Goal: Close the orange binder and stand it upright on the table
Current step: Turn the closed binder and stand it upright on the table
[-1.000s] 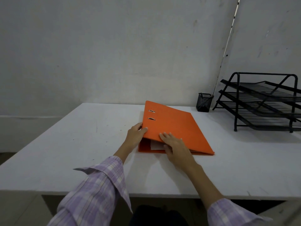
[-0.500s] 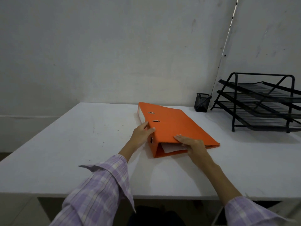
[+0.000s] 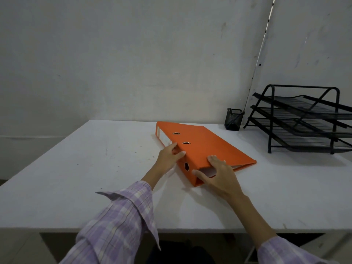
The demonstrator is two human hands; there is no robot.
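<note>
The orange binder [image 3: 205, 147] lies flat and closed on the white table [image 3: 95, 168], spine turned to the left with a white label and a finger hole. White pages show at its near end. My left hand [image 3: 168, 158] grips the spine, thumb on the top cover. My right hand [image 3: 219, 175] clasps the near end, fingers on the cover and thumb at the lower edge.
A black three-tier mesh tray rack [image 3: 302, 119] stands at the back right of the table. A small black mesh pen cup [image 3: 233, 119] sits beside it against the wall. The table's front edge [image 3: 171, 230] runs just above my sleeves.
The cover has come down fully and the binder has turned so its spine faces left. My right hand moved from the cover's edge to clasp the near end; my left hand stayed on the spine.
</note>
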